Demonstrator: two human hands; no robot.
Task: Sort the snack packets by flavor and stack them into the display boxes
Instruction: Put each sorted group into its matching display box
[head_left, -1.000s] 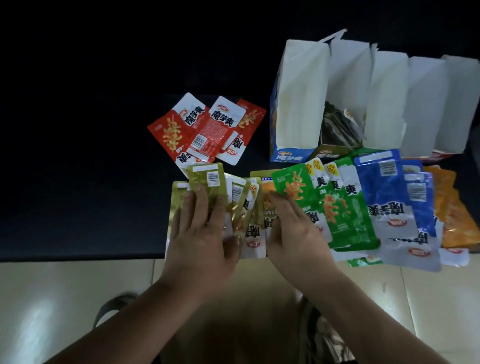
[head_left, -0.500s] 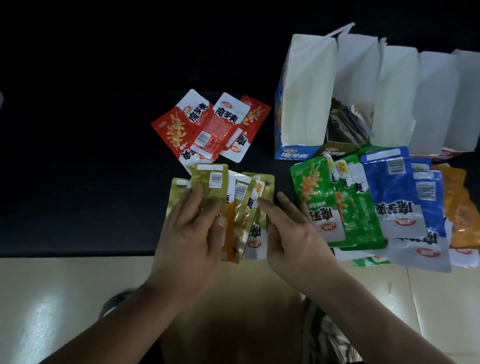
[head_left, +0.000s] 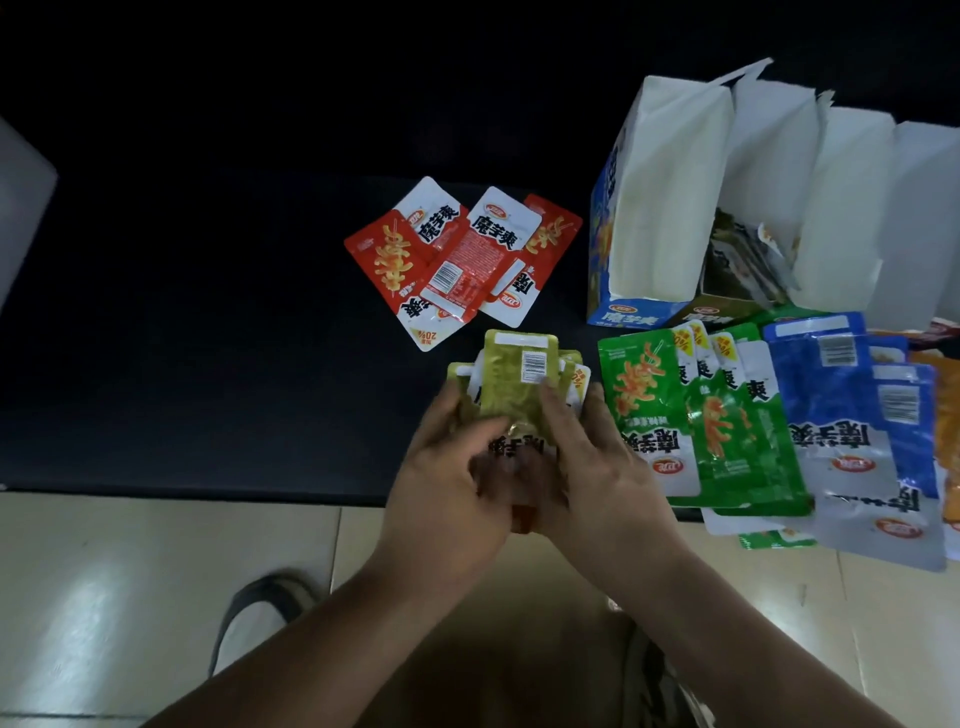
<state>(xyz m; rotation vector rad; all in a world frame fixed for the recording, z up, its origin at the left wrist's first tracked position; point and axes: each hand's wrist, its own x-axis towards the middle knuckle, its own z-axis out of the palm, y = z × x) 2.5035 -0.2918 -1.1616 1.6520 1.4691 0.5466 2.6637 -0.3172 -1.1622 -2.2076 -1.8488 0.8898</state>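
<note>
Snack packets (head_left: 644, 395) spread on black table (head_left: 208, 364); beige tiled floor (head_left: 156, 571) below.

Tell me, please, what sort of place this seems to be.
Probably a shop or stockroom, though unsure: open retail display boxes stand on a dark counter over pale floor tiles, with many same-brand snack packets grouped by colour.

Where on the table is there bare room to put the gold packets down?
Widest: the dark table left of the red packets and the held gold packets. A narrow gap lies between the red packets and the blue display box. Crowded on the right: green packets and blue packets overlap up to the display boxes.
</note>
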